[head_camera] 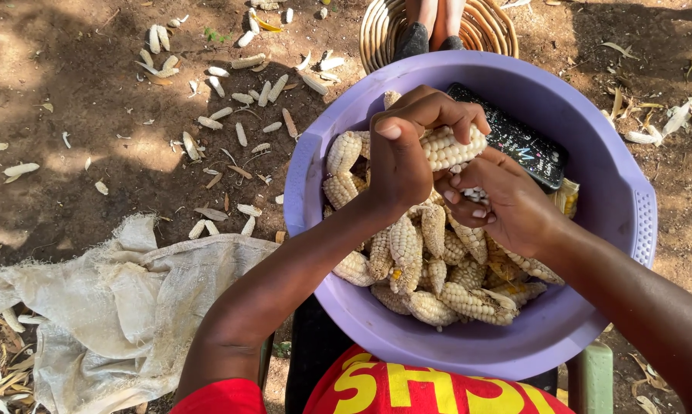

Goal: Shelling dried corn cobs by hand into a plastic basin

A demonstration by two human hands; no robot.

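Corn cob, pale and partly stripped, sits over the purple basin, gripped in the left hand with fingers curled shut around it, while the right hand is half closed just beneath, thumb and fingertips touching the cob and a few loose kernels. Below the hands the basin holds a heap of cobs and a dark phone against its far wall. Bare cobs lie scattered on the dirt to the left, near a crumpled sack, with a woven basket just past the basin.
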